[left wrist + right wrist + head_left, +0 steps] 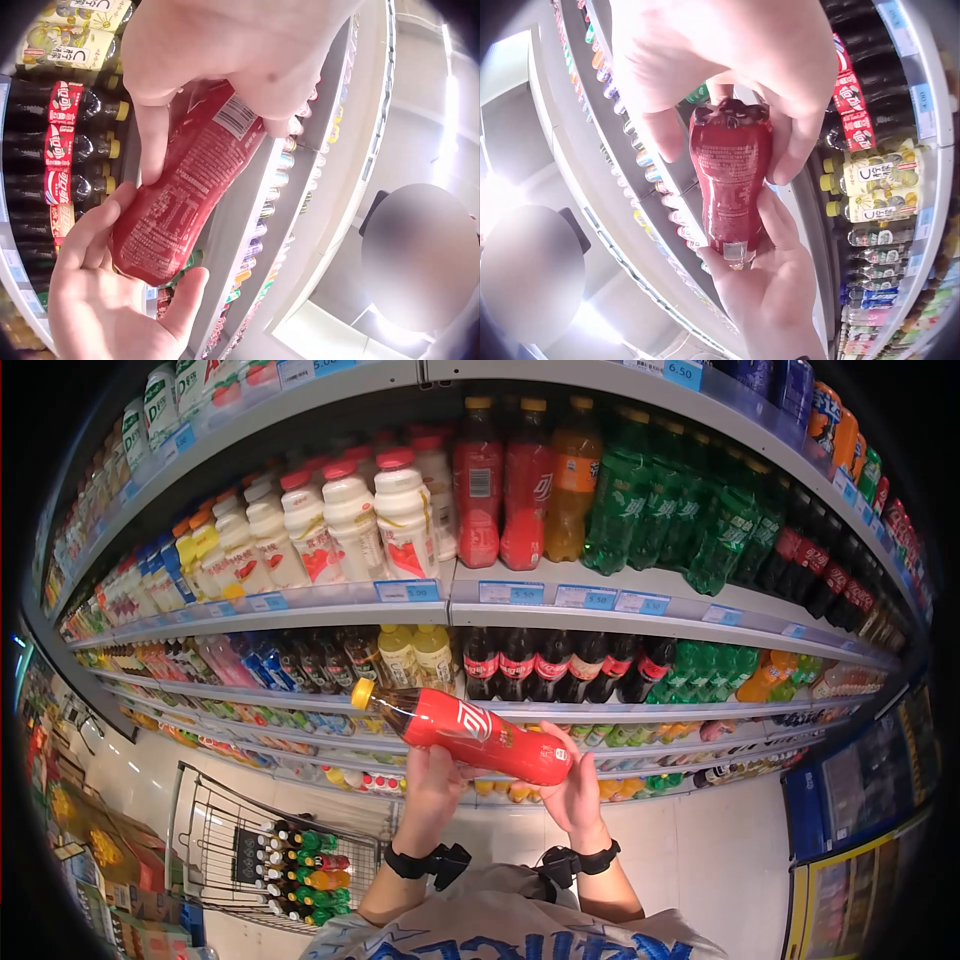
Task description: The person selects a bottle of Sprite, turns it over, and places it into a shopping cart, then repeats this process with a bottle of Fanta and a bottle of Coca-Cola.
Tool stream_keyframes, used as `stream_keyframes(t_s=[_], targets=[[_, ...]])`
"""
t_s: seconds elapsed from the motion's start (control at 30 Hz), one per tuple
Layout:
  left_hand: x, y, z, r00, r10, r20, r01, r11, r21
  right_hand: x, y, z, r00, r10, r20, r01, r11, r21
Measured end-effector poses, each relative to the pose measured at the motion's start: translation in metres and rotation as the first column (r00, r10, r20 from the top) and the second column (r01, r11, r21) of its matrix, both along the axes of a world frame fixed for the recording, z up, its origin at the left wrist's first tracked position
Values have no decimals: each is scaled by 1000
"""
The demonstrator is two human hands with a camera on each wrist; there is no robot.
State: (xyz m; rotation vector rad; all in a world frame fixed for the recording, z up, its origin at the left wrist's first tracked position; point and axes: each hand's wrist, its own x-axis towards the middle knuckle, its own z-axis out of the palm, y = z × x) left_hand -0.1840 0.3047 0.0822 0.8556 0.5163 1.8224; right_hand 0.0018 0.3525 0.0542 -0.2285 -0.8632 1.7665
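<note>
A red-labelled bottle (480, 735) with a yellow cap is held tilted in front of the shelves, cap to the left. My left hand (432, 790) grips it near the neck end from below. The fingers of my right hand (575, 785) curl round its base end. In the left wrist view the back label and barcode of the bottle (187, 187) show between my left hand (232, 52) above and my right hand (120, 300) below. In the right wrist view the dark base of the bottle (731, 165) sits between the fingers of my right hand (720, 60), with my left hand (769, 285) beyond.
Shelves (350, 605) of drinks curve across the front, with two similar red bottles (525, 490) on the upper one. A wire cart (215, 840) holding several bottles (310, 865) stands at the lower left. A cooler (850, 800) is at the right.
</note>
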Motion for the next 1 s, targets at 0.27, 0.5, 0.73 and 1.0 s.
stream_keyframes(t_s=[0.27,0.5,0.73,1.0], targets=[[1,-2,-5,969,27,-244,-55,993,-107,13,6,-28,913,389,-120,-404,904,-144],[8,5,13,994,-22,-108,20,1000,-21,16,2,-29,936,333,-118,-336,942,-5],[12,2,7,997,51,-58,-55,996,-75,9,-8,0,986,148,78,-150,989,18],[13,-3,1,995,75,-73,-75,997,-3,16,8,-23,800,579,-159,-590,807,-27]])
